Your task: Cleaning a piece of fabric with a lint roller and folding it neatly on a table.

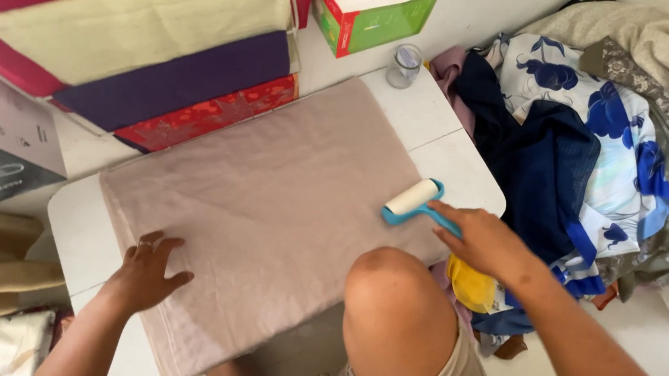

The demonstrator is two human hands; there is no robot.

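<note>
While left hand (145, 272) presses cloth (268, 206) | right hand (485, 240) fingers grip lint roller (414, 201)

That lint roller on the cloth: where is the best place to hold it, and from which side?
Probably by the blue handle, from the person's right side. The lint roller lies on the folded mauve cloth with its white sticky drum pointing up-left and its handle running down-right, where the right hand already closes on it. The drum should stay free to roll.

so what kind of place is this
Likely a home laundry corner: a clothes pile, folded fabrics, and the right hand running a lint roller over cloth on a low table.
</note>
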